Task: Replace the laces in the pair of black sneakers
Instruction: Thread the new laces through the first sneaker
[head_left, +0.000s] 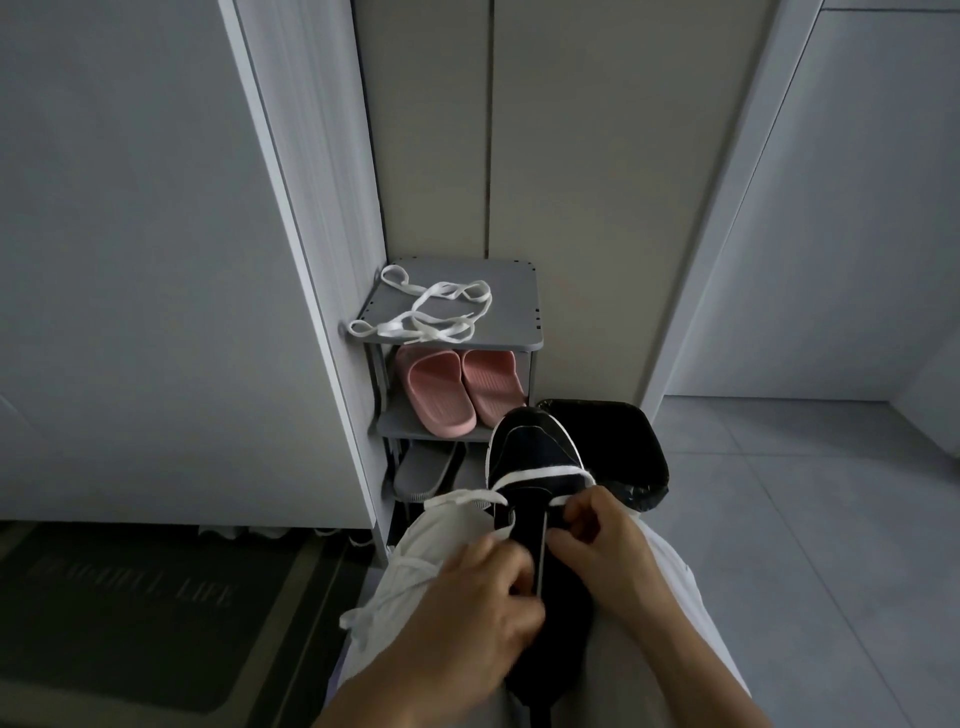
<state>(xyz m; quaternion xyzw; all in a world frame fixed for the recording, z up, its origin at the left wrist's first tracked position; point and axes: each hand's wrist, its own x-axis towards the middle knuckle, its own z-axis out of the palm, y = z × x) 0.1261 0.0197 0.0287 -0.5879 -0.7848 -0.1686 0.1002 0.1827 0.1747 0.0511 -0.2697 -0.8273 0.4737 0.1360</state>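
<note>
Left hand (467, 618) and right hand (597, 540) each pinch white lace (540, 474) at black sneaker (535, 447) eyelets; spare lace (431, 312) on rack (514, 291) beyond sneaker.

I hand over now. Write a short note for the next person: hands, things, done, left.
The left hand and right hand both pinch the white lace at the eyelets of the black sneaker on the lap.
Done: eyelets nearest the toe are threaded.
Left: the upper rows, then the second sneaker, not in view.
A loose lace lies on the shoe rack.
</note>
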